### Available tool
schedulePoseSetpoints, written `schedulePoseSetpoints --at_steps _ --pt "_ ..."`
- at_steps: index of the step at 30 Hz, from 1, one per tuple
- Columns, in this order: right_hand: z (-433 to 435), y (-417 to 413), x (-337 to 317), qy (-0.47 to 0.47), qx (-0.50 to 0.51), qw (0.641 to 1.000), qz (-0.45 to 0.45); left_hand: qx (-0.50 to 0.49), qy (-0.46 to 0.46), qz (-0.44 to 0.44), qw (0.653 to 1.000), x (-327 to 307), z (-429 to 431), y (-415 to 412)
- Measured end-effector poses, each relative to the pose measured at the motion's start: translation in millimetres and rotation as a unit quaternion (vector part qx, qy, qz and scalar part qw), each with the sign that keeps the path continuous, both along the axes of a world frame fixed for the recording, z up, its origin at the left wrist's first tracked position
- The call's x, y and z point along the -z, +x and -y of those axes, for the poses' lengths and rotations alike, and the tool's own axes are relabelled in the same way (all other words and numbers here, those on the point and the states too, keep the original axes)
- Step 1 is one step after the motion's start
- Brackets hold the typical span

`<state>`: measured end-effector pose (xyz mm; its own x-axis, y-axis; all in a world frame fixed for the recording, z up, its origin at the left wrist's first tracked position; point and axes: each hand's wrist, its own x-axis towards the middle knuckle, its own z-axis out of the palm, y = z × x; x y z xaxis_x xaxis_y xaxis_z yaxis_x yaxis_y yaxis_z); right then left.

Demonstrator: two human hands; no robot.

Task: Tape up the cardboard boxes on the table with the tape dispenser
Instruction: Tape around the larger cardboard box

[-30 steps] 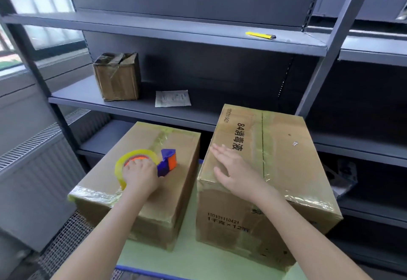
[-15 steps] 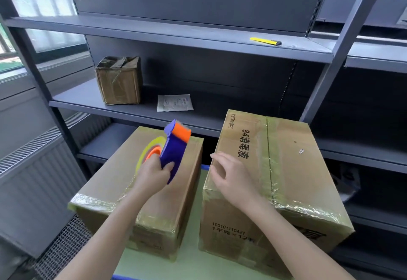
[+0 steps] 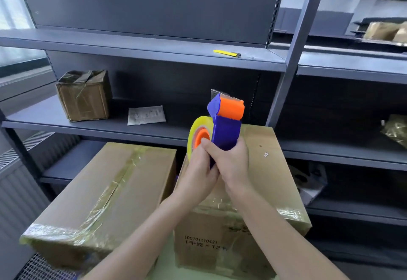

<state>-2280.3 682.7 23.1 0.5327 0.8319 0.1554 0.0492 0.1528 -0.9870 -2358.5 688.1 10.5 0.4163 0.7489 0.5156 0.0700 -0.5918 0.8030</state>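
Hands: left hand (image 3: pixel 198 170) and right hand (image 3: pixel 234 165) both grip the tape dispenser (image 3: pixel 225 128).
Tip: I'd free the tape end first, then start on the box (image 3: pixel 275 180) at 5 o'clock.

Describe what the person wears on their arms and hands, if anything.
Nothing visible. The left hand and right hand are ungloved, with no rings or watch showing. The left forearm and right forearm are bare down to the frame edge; no sleeve appears.
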Motion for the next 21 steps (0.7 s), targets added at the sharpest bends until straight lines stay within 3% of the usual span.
schedulePoseSetpoints --at_steps 5,6,10,12,15,17,21 --pt "11.7 30.0 0.8 0.006 0.021 0.994 0.105 0.038 0.026 -0.202 0.978 3.4 -20.8 -10.1" --pt "14.1 35.0 -0.7 0.006 0.007 0.991 0.134 0.040 -0.001 -0.201 0.979 0.2 -25.7 -13.7" --pt "25.3 47.4 -6.5 0.000 -0.069 0.974 0.215 -0.110 -0.008 -0.017 0.994 -20.3 -40.7 -23.9" --pt "31.3 51.3 -8.5 -0.013 -0.100 0.957 0.272 -0.132 -0.101 0.078 0.983 -38.3 -48.2 -24.1" --pt "39.8 53.9 -9.8 -0.034 -0.124 0.935 0.331 -0.081 -0.242 0.027 0.966 -59.7 -51.3 -25.5" --pt "44.8 54.3 -10.8 -0.038 -0.131 0.932 0.336 -0.047 -0.231 -0.015 0.972 -64.5 -46.4 -28.2" --pt "53.9 56.2 -14.2 -0.035 -0.148 0.924 0.352 -0.019 -0.225 -0.018 0.974 -63.8 -36.7 -36.1"
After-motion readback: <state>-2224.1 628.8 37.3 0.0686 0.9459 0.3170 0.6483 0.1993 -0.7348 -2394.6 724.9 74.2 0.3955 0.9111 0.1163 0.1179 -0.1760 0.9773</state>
